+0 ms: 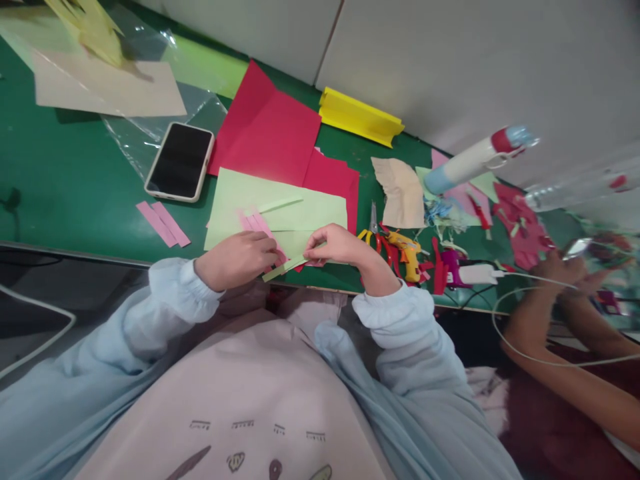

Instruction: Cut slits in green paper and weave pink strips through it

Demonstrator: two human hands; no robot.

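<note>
My right hand [337,245] pinches a narrow light-green paper strip [286,268] near the front edge of the table. Beside the strip's other end, my left hand [240,259] has its fingers curled together; what they hold, if anything, is hidden. Several pink paper strips [263,225] lie just beyond the left fingertips. Under them is a light-green paper sheet [310,207], with another cut green strip [283,205] on top. Two more pink strips [164,225] rest on the green table left of the sheet.
Red paper [270,127] and a phone [181,162] lie behind and left. To the right are scissors [373,227], a yellow glue gun [407,253], a white charger [477,274] with a cable, and a bottle [475,163]. A co-worker's hands [560,273] are at far right.
</note>
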